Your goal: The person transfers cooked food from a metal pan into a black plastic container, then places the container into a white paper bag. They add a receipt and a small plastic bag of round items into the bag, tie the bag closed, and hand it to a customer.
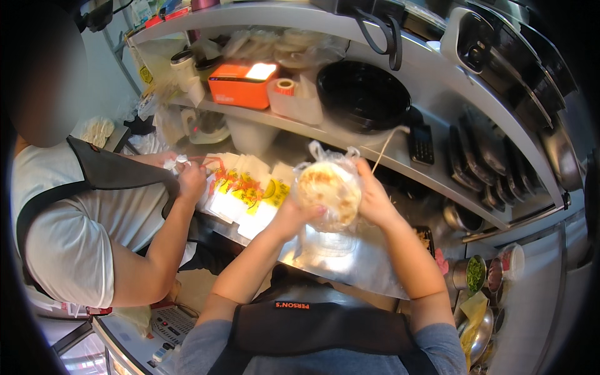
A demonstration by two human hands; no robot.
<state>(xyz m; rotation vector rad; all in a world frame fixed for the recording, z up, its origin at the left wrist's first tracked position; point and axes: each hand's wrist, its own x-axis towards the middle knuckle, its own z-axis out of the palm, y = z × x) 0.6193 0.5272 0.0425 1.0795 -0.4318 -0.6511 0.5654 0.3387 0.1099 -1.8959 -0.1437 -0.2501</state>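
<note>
Between both hands is a clear plastic bag (pixel 348 155) with a round, browned flatbread (pixel 326 192) inside. My left hand (pixel 294 217) grips it from the lower left, thumb lying across the front of the bread. On the other side, my right hand (pixel 376 200) has hold of the bag's right edge near its gathered top. Beneath the bag, a clear plastic container (pixel 333 244) rests on the steel counter (pixel 370 269). Printed paper bags (pixel 243 190) are spread on the counter left of my hands.
A co-worker (pixel 93 206) stands close at my left, holding crumpled white material (pixel 176 164). Over the counter runs a steel shelf (pixel 290 123) with an orange device (pixel 243 86), a black bowl (pixel 364 96) and a keypad device (pixel 421 143). Chopped greens fill a metal container (pixel 475 273) at right.
</note>
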